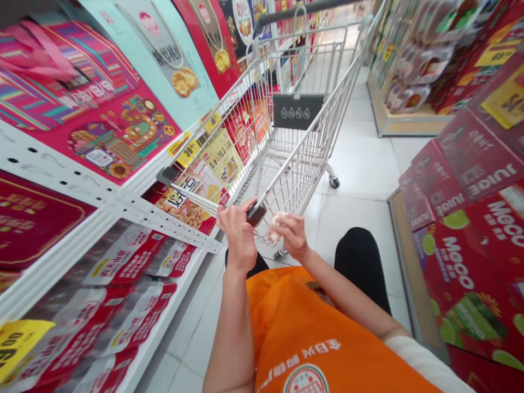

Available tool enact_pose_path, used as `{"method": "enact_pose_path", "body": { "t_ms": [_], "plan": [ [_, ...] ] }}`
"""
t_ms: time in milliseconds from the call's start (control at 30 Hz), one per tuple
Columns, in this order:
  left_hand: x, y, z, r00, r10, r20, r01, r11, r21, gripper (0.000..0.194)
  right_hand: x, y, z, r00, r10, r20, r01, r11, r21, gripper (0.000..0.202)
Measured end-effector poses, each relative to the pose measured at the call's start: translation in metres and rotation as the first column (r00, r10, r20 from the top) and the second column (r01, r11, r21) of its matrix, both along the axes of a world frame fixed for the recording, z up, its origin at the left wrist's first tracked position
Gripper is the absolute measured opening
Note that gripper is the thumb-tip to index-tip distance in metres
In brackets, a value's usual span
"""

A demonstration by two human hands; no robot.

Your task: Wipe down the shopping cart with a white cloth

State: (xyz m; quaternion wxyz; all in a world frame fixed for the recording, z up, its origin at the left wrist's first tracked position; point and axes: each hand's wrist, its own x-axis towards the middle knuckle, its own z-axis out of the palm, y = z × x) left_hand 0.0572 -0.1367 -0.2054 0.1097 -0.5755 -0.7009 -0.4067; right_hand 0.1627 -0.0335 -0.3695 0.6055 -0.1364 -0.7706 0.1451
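Head view: the left hand clamps on the near corner of the shopping cart, right at its dark end cap. The right hand curls around a small pale object, too blurred to name. The wire cart stands between the shelves, empty, likely light; grip the stiff rail.

Just ahead of the fingers the cart basket stands open and bare inside, its wire walls closing both sides. Left of the fingers the shelf edge crowds close; right, past stacked boxes, the floor lies open.
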Motion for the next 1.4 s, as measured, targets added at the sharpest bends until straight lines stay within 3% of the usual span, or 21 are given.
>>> {"method": "enact_pose_path", "body": {
  "t_ms": [67, 100, 200, 300, 400, 467, 533, 600, 667, 733, 833, 1000, 1067, 1133, 1233, 1300, 1400],
  "plan": [
    [0.002, -0.001, 0.005, 0.997, 0.056, -0.058, -0.058, 0.998, -0.038, 0.065, -0.007, -0.006, -0.005, 0.989, 0.129, 0.067, -0.136, 0.985, 0.102, 0.025],
    [0.003, -0.002, 0.008, 0.994, 0.073, -0.086, -0.079, 0.995, -0.062, 0.063, -0.01, -0.004, -0.007, 0.988, 0.137, 0.068, -0.144, 0.984, 0.105, 0.022],
    [0.001, -0.002, 0.021, 0.988, 0.082, -0.132, -0.1, 0.986, -0.134, 0.06, -0.015, 0.02, -0.008, 0.997, -0.075, -0.034, 0.072, 0.994, -0.084, 0.016],
    [0.002, 0.009, 0.034, 0.987, 0.078, -0.14, -0.104, 0.976, -0.189, 0.06, -0.016, 0.041, 0.002, 0.964, -0.243, -0.107, 0.208, 0.942, -0.265, 0.025],
    [0.01, 0.032, 0.042, 0.973, 0.088, -0.215, -0.141, 0.959, -0.245, 0.062, -0.022, 0.027, 0.013, 0.981, -0.142, -0.13, 0.103, 0.957, -0.27, 0.022],
    [0.02, 0.048, 0.044, 0.941, 0.148, -0.305, -0.241, 0.925, -0.294, 0.063, -0.031, 0.002, 0.017, 0.989, -0.091, -0.114, 0.052, 0.951, -0.304, 0.021],
    [0.029, 0.059, 0.042, 0.891, 0.244, -0.383, -0.373, 0.874, -0.312, 0.061, -0.044, -0.022, 0.019, 0.984, -0.134, -0.121, 0.066, 0.891, -0.449, 0.02],
    [0.035, 0.063, 0.04, 0.85, 0.301, -0.431, -0.449, 0.843, -0.297, 0.059, -0.056, -0.039, 0.021, 0.965, -0.226, -0.135, 0.094, 0.777, -0.623, 0.018],
    [0.037, 0.063, 0.038, 0.838, 0.306, -0.451, -0.457, 0.846, -0.275, 0.057, -0.065, -0.045, 0.024, 0.944, -0.292, -0.156, 0.08, 0.659, -0.748, 0.018],
    [0.035, 0.061, 0.037, 0.838, 0.299, -0.456, -0.45, 0.852, -0.267, 0.057, -0.067, -0.044, 0.028, 0.934, -0.296, -0.202, 0.013, 0.592, -0.806, 0.019],
    [0.032, 0.058, 0.036, 0.833, 0.297, -0.467, -0.453, 0.85, -0.268, 0.057, -0.06, -0.036, 0.03, 0.926, -0.267, -0.267, -0.081, 0.55, -0.831, 0.022],
    [0.033, 0.057, 0.036, 0.815, 0.314, -0.487, -0.489, 0.823, -0.288, 0.057, -0.045, -0.021, 0.022, 0.924, -0.283, -0.256, -0.077, 0.518, -0.852, 0.013],
    [0.033, 0.057, 0.035, 0.81, 0.31, -0.497, -0.488, 0.827, -0.279, 0.056, -0.04, -0.013, 0.019, 0.9, -0.342, -0.269, -0.073, 0.49, -0.868, 0.02],
    [0.032, 0.056, 0.034, 0.81, 0.3, -0.504, -0.475, 0.839, -0.265, 0.056, -0.035, -0.002, 0.018, 0.869, -0.414, -0.27, -0.039, 0.487, -0.873, 0.032],
    [0.031, 0.056, 0.033, 0.812, 0.288, -0.508, -0.462, 0.849, -0.258, 0.057, -0.031, 0.009, 0.022, 0.872, -0.419, -0.251, 0.04, 0.573, -0.818, 0.02],
    [0.03, 0.055, 0.033, 0.812, 0.279, -0.512, -0.458, 0.849, -0.264, 0.057, -0.032, 0.005, 0.025, 0.907, -0.35, -0.235, 0.051, 0.645, -0.763, 0.012],
    [0.03, 0.055, 0.034, 0.807, 0.27, -0.525, -0.459, 0.845, -0.273, 0.057, -0.042, -0.02, 0.026, 0.933, -0.281, -0.225, 0.042, 0.706, -0.707, 0.019]
  ]
}}
